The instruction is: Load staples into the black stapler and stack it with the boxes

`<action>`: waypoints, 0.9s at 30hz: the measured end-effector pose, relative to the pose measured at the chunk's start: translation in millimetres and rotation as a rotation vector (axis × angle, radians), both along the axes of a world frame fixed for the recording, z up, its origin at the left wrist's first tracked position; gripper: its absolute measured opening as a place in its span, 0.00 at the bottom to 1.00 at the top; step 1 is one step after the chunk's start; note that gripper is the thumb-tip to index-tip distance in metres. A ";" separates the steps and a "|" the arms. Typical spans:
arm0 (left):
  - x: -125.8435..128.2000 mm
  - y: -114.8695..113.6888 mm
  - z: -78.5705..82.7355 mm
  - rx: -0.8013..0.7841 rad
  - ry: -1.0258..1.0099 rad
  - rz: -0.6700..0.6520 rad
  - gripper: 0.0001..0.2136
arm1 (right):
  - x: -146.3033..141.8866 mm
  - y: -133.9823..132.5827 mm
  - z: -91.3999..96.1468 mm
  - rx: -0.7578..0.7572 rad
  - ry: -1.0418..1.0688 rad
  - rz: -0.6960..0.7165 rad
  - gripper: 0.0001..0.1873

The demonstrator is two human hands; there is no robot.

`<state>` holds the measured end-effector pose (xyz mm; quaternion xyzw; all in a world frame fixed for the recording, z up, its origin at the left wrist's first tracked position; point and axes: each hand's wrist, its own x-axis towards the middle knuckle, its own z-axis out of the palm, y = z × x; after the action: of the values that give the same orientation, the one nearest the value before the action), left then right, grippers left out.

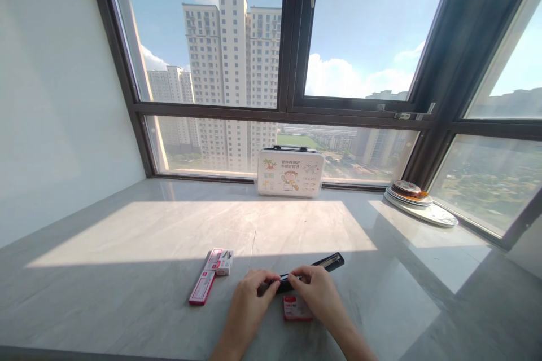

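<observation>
Sunlit worktop (139, 231) is extending beneath dark-framed windows (292, 115). Left hand (250, 294) and right hand (317, 289), fingertips nearly meeting, are pinching a black stapler (332, 262).

Left hand (250, 290) and right hand (317, 287) angle inward, fingers bent, nearly meeting.

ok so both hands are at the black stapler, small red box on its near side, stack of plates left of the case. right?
Not quite: the head view shows the stack of plates to the right of the case. The rest holds: left hand and right hand at the black stapler, small red box on its near side.
</observation>
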<state>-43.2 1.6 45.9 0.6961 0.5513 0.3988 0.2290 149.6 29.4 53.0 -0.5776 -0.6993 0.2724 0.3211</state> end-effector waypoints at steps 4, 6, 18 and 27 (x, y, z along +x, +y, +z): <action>-0.1 -0.3 -1.6 -0.002 -0.017 -0.004 0.10 | -4.1 4.7 -3.9 -0.049 0.056 -0.017 0.15; 0.1 0.0 -2.7 0.000 -0.020 -0.003 0.10 | -5.2 5.6 -3.7 -0.047 0.061 -0.024 0.15; 1.1 -1.2 -1.3 0.022 -0.031 -0.027 0.08 | -19.9 3.3 3.9 0.049 -0.008 -0.110 0.15; 10.7 0.2 4.9 0.049 0.053 0.032 0.10 | -30.7 -1.5 12.2 0.129 -0.018 -0.115 0.13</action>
<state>-32.6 1.8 50.8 0.7030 0.5581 0.3973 0.1910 118.9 28.0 65.2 -0.5974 -0.6839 0.2027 0.3665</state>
